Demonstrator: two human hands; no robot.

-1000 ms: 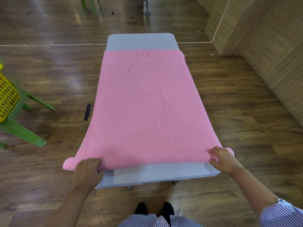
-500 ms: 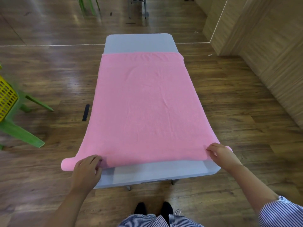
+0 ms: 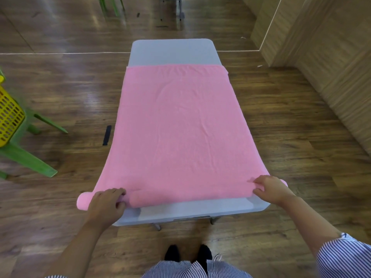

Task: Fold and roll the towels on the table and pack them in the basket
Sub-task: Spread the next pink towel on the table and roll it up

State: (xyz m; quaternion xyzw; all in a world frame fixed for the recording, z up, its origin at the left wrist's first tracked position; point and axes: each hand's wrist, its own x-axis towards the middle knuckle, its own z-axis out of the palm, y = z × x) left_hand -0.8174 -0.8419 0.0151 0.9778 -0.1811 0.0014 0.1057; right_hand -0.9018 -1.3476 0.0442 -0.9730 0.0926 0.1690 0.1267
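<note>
Nearest the body, left hand (image 3: 106,205) and right hand (image 3: 270,189) both curled over the rolled near edge of the pink towel (image 3: 178,125), each grip holding the roll at one end. Roll's long axis running left to right across the table (image 3: 200,210), its left tip overhanging. Unrolled towel lying flat straight ahead, lengthwise away from both hands, neither hand nearer. Likely next: pushing forward. Far left, apart, a yellow basket (image 3: 9,119) on a green chair (image 3: 30,159).
</note>
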